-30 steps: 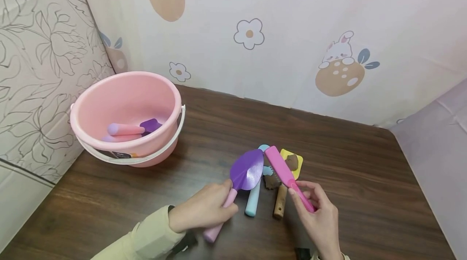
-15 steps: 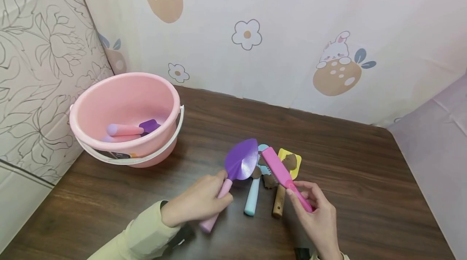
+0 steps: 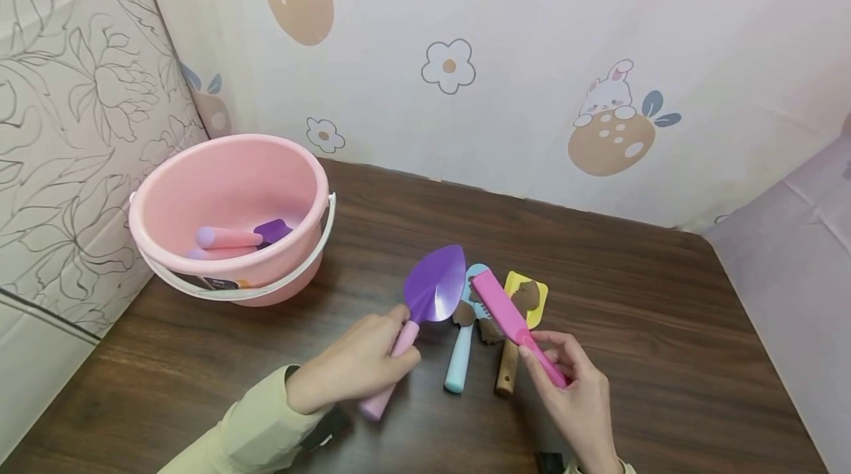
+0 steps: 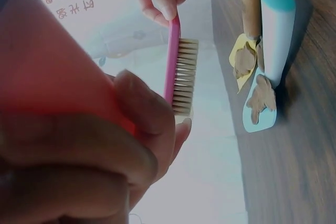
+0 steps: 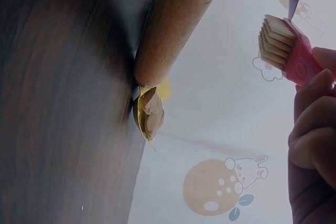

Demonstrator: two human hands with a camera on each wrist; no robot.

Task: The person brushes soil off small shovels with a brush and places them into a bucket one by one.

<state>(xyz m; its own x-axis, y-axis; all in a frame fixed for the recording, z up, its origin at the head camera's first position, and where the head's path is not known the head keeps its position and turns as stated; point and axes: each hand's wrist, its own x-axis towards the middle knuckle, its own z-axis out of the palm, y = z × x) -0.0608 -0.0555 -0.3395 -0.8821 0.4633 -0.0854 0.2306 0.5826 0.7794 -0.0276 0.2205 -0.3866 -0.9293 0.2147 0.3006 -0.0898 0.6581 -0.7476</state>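
My left hand (image 3: 362, 363) grips the pink handle of a trowel with a purple blade (image 3: 435, 286), held above the table. In my right hand (image 3: 575, 393) is a pink brush (image 3: 508, 311), pinched by its handle; the left wrist view shows its pale bristles (image 4: 186, 77) side-on. Beneath and beside the brush lie a light blue tool (image 3: 459, 359) and a yellow-bladed tool (image 3: 537, 304) with a wooden handle (image 3: 507, 369). Brown clay-like lumps (image 4: 261, 98) sit on both blades. The brush hides part of the blue blade in the head view.
A pink bucket (image 3: 229, 153) with a white handle stands at the left on the dark wooden table (image 3: 638, 297). Inside it lie tools with pink handles (image 3: 229, 238) and a purple blade. Patterned curtains (image 3: 518, 90) rise behind the table and at its sides.
The trowel has moved left and away from the brush, uncovering more of the blue tool and its brown lump. The brush has shifted slightly left in the head view.
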